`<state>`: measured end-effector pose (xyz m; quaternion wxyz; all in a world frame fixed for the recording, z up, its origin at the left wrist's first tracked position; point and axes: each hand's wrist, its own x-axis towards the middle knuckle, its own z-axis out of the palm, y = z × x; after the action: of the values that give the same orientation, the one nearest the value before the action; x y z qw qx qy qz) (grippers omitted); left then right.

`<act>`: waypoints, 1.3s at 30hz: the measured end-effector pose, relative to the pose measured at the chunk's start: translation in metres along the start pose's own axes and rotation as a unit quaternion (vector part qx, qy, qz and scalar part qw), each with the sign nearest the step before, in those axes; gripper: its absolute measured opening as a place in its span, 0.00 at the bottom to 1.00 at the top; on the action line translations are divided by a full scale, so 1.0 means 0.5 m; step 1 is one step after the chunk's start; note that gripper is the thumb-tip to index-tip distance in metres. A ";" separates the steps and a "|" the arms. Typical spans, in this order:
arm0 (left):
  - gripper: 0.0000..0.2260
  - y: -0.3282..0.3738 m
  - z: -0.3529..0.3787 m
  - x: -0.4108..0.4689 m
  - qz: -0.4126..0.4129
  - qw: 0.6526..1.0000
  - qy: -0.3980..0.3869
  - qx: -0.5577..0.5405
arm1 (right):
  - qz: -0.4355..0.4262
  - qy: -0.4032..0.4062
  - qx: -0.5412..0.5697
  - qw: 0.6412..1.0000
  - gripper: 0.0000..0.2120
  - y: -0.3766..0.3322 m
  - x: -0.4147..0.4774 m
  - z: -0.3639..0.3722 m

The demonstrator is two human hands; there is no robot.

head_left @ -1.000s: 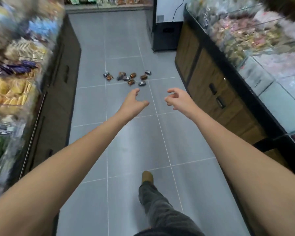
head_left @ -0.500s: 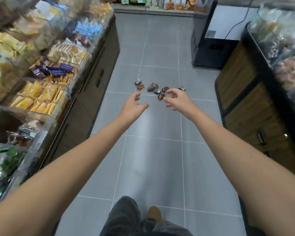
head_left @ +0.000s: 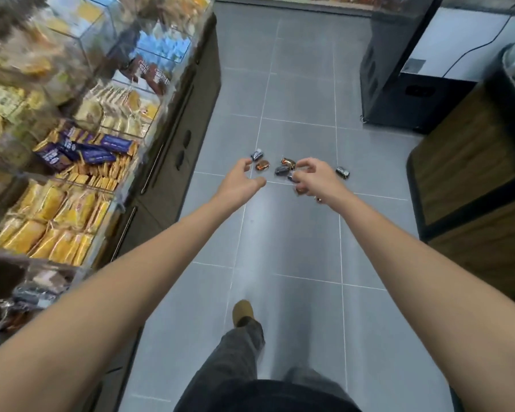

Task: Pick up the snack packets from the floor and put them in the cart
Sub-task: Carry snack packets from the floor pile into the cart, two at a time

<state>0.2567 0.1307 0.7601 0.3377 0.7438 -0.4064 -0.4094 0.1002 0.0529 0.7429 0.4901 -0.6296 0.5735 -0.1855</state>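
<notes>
From here the job looks barely begun. The snack packets lie in a small scatter on the grey tiled floor, in the middle of the aisle on the far side of both hands. One dark packet sits a little apart to the right of the rest. I can't give a firm count, because the right hand covers part of the cluster.

The left hand reaches forward with thumb and fingers apart and loosely bent, holding nothing, just near of the leftmost packets. The right hand is stretched out the same way, fingers spread and slightly curled. A few wrappers show around its fingertips, but I judge they are on the tiles beyond it and not in its grip. The view is a bit smeared there, so I hold that loosely.

One shoe is planted forward on the tiles near me, so I read the person as upright and mid-approach, not yet down at floor level. Snack shelves run along the left and a wooden unit stands on the right.

No cart shows anywhere in this view, so I can't say where the drop-off is. Every packet has yet to be lifted and every one has yet to reach the cart
</notes>
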 end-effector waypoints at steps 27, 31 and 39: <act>0.27 0.206 -0.081 1.002 -0.055 0.989 -0.097 0.101 | 0.120 0.001 0.068 0.990 0.18 -0.140 0.990 -0.025; 0.27 0.206 -0.094 1.136 -0.075 0.987 -0.097 0.107 | 0.138 -0.002 0.060 0.989 0.18 -0.148 1.127 0.000; 0.27 0.180 -0.098 1.378 -0.082 0.970 -0.172 0.149 | 0.223 0.036 0.071 0.972 0.16 -0.146 1.301 0.054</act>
<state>0.5007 -0.5081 0.6262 0.1138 0.7348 -0.4524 -0.4923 0.3388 -0.5343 0.5776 0.5416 -0.4423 0.7022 -0.1342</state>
